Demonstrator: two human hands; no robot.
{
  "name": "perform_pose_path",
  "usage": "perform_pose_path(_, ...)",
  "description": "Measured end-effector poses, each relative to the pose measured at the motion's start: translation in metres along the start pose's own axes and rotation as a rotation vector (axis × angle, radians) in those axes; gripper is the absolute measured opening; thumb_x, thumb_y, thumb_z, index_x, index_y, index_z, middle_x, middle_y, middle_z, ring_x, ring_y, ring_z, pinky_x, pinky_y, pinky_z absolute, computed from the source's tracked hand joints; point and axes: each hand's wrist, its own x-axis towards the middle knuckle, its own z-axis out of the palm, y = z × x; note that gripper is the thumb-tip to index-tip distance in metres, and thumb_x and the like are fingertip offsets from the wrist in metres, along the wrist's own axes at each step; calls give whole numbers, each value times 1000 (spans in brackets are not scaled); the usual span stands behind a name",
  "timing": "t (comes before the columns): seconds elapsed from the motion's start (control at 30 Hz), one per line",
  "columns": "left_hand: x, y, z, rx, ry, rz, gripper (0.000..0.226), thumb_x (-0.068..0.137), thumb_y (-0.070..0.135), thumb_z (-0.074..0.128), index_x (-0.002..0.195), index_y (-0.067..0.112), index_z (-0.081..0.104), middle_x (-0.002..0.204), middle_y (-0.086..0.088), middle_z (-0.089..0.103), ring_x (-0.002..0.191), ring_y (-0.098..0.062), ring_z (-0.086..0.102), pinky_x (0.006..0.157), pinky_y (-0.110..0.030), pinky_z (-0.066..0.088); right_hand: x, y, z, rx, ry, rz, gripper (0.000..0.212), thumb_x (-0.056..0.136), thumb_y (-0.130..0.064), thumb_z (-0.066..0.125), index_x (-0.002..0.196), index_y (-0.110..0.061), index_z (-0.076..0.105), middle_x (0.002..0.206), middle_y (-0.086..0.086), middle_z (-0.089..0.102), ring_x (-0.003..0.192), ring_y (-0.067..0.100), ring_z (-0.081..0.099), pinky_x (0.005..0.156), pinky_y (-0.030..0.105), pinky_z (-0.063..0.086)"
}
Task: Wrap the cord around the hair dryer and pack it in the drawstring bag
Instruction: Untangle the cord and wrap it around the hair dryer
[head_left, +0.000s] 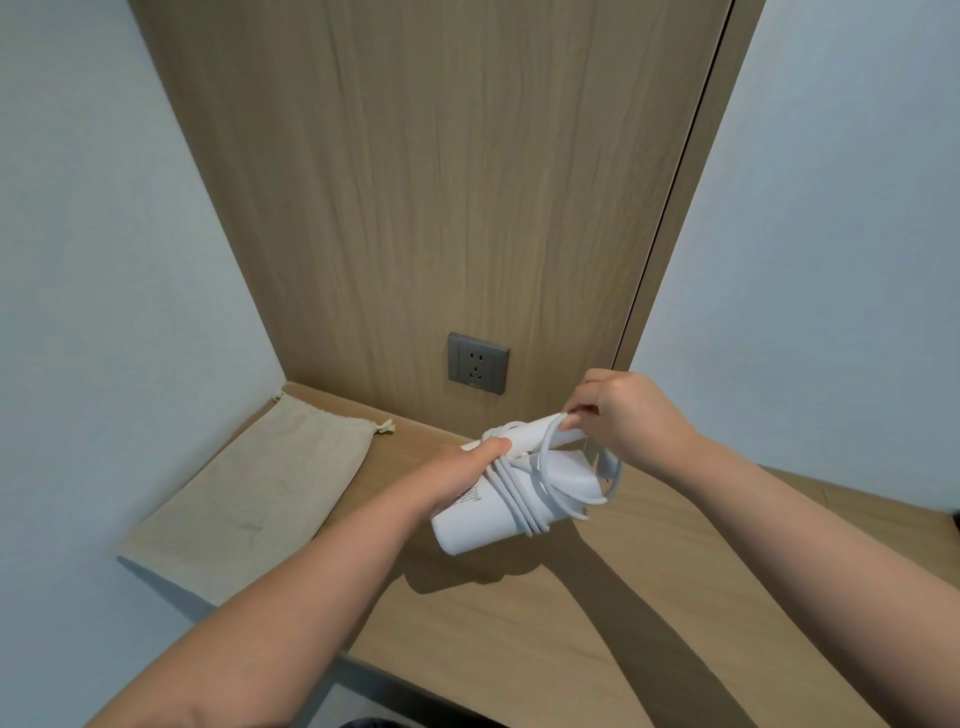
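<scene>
A white hair dryer (470, 527) hangs in the air above the wooden shelf, its barrel pointing down towards me. My left hand (467, 467) grips it where the barrel meets the handle. Several turns of white cord (519, 499) lie around the dryer, and a loose loop (610, 480) hangs off to the right. My right hand (618, 410) pinches that cord at the end of the handle. The beige drawstring bag (260, 499) lies flat on the shelf at the left, its mouth towards the back wall.
A wooden shelf (597, 623) spans the niche between a pale wall at left and another at right. A grey wall socket (478, 364) sits in the wood back panel just behind the dryer. The shelf's front edge runs near the bottom of the view.
</scene>
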Motion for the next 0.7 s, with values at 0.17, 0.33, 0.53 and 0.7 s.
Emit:
perform_pose_path(0.17, -2, -1, 2, 16, 9, 39, 52, 74, 61, 55, 104, 21, 69, 102, -1, 73, 91, -20, 69, 82, -34, 52, -2, -10, 5, 123, -33, -8, 16, 81, -19, 69, 86, -5, 74, 85, 8, 69, 69, 18, 55, 66, 25, 40)
perform_pose_path(0.33, -1, -6, 0, -70, -8, 16, 60, 67, 64, 57, 107, 21, 68, 102, -3, 74, 91, -21, 71, 87, -38, 55, -2, -13, 8, 173, -119, 60, 14, 83, -19, 66, 93, -12, 74, 91, 2, 71, 78, 13, 58, 70, 21, 41)
perform_pose_path(0.53, -2, -13, -6, -159, -46, -37, 66, 66, 64, 57, 111, 17, 67, 102, -10, 75, 95, -29, 71, 93, -46, 52, -13, -15, 8, 254, -344, 56, 36, 88, -28, 61, 123, -22, 61, 119, -10, 63, 107, 5, 55, 95, 25, 44)
perform_pose_path(0.7, -4, -18, -4, -179, -72, -42, 69, 63, 65, 57, 113, 17, 68, 103, -10, 75, 97, -29, 71, 95, -46, 51, -23, -7, 9, 290, -535, 43, 74, 75, -35, 75, 140, -30, 40, 132, -20, 42, 121, 2, 38, 98, 20, 33)
